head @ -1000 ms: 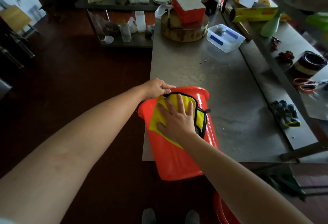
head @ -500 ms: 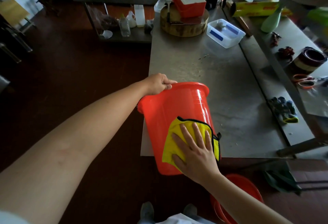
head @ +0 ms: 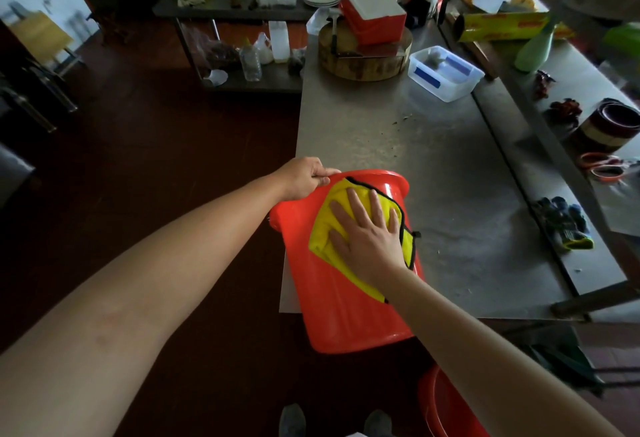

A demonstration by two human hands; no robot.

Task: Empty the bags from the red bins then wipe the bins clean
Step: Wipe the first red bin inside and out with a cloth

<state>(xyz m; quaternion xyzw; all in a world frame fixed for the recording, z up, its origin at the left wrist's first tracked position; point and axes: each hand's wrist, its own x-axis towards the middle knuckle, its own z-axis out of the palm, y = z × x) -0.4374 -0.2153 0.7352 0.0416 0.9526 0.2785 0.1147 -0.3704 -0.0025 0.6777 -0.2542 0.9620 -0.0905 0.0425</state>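
- Wiping down the outside of the red bin. It's lying on its side at the near corner of the steel table, rim pointing away from me and base hanging off the edge toward my feet. No bag visible on it, so I reckon the emptying part is done for this one.
- The yellow cloth with black trim lies flat on the bin's upper wall, close to the rim.
- My right hand is on top of the cloth with fingers straight and spread wide and the palm pressing down. No pinching, it just covers more plastic per pass.
- My left hand has its fingers curled over the rim on the left. That's my anchor, since a round bin half off a table would probably roll or slide under the push.
- A second red bin sits on the floor by my right side, only partly in view. Can't tell if it's clean.
- Work gloves and a clear plastic tub sit farther along the table, well apart from the bin.
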